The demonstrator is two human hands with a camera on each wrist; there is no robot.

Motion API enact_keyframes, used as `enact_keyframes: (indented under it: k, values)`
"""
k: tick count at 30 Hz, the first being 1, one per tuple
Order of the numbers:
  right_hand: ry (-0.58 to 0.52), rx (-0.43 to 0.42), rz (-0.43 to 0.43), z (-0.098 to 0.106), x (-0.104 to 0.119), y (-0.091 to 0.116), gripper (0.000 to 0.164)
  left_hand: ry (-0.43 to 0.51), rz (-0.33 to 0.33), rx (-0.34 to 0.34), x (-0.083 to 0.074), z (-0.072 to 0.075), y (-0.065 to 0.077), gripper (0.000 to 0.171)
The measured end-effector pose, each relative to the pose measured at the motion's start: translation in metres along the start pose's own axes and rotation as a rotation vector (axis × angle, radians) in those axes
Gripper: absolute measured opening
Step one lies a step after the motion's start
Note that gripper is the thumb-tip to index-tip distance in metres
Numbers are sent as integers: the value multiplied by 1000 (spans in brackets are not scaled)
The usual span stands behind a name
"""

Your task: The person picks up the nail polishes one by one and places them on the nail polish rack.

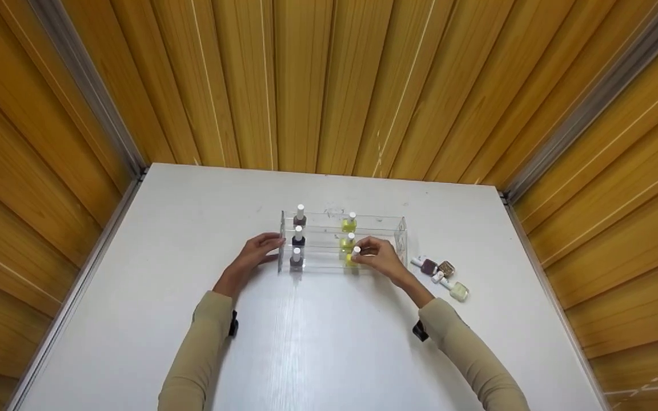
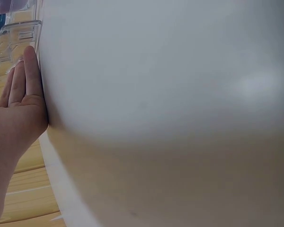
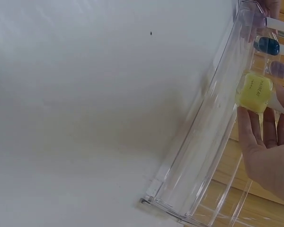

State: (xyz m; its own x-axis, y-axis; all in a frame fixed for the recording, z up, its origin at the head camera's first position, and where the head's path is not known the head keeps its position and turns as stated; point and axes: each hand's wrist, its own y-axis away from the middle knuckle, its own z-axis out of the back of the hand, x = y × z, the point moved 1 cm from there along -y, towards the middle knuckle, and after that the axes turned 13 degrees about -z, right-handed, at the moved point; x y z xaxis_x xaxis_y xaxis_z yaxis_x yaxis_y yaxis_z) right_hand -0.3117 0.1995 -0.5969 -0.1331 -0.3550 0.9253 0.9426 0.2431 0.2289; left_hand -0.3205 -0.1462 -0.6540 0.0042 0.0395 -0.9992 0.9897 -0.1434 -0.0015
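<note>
A clear tiered display rack [image 1: 322, 264] stands on the white table. My right hand [image 1: 387, 260] pinches the white cap of a yellow nail polish bottle [image 3: 254, 92] at the front tier. Behind it, two more yellow bottles, one in the middle tier [image 1: 346, 244] and one at the back [image 1: 349, 226], stand upright. Near the rack's left end are a purple bottle [image 1: 296, 261] in front, a dark blue bottle [image 1: 299, 241] and a mauve bottle [image 1: 300, 221] behind. Against that left end panel rests my left hand [image 1: 251, 254], its fingers extended.
Right of the rack, a dark plum bottle [image 1: 429, 266], a glittery brown bottle [image 1: 446, 269] and a pale green bottle [image 1: 459, 291] lie on their sides close together. Wood-patterned walls [image 1: 300, 85] surround the white table [image 1: 329, 354] at the back and sides.
</note>
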Motion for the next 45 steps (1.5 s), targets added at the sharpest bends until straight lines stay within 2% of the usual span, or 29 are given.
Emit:
enact_keyframes:
  k: [8,15,18,25,27,32,38,45]
  values:
    - [34,8,27,-9,-8,2,28,4,4,14,-2,-2,-1,55]
    - [41,45,53,-15,16,22,26,13,3,12,-2,-4,-2,53]
    - [38,49,61,-16,17,24,25,10,2,15,-2,-3,-2,56]
    - [41,90,70,-12,-7,1,32,-12,14,25,-5,1,0,59]
    - [47,105,76,-7,-5,1,34,-18,20,24,-6,2,1,60]
    - [51,156,45,16,4,10,36,-12,13,26,-5,3,1,58]
    - [22,190,33,63,12,22,38,-10,10,19,-3,2,1,55]
    - [-79,116,41,112,12,33,38,-13,10,19,-1,1,2,53]
